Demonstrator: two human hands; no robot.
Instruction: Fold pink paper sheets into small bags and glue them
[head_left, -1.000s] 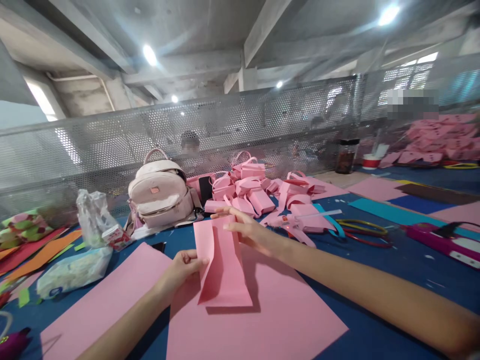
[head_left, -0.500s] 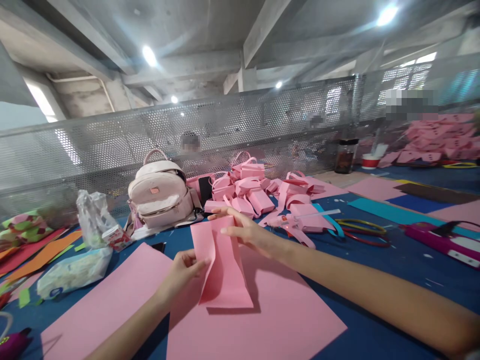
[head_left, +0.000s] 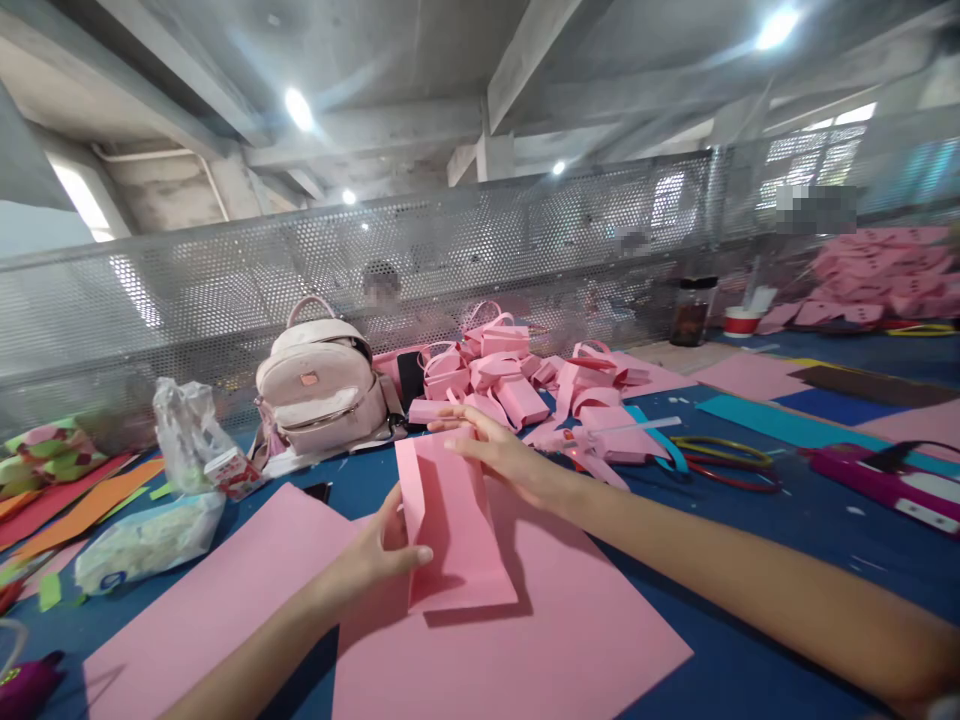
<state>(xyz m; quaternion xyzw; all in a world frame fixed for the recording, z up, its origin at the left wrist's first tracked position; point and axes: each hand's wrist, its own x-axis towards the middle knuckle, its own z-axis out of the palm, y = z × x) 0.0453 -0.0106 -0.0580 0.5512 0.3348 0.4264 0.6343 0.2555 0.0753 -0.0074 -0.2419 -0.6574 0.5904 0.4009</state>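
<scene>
A folded piece of pink sheet material, with its left side turned up as a flap, stands tilted between my hands. My left hand grips its left edge, thumb in front and fingers behind. At the top right corner, my right hand holds it with the thumb on the front; some fingertips are hidden behind. The lower edge of the piece is above or on a large flat pink sheet; I cannot tell if they touch. Another flat pink sheet lies to the left.
Beyond my hands is a pile of small pink bags, with a glue gun at its right. A pale backpack leans near the perforated metal divider. Plastic bags lie left; a purple device is at right.
The folded piece has shifted slightly right, and its left flap now stands straighter. My left hand has opened its grip wider, with the thumb moved across the front. My right hand has barely moved.
</scene>
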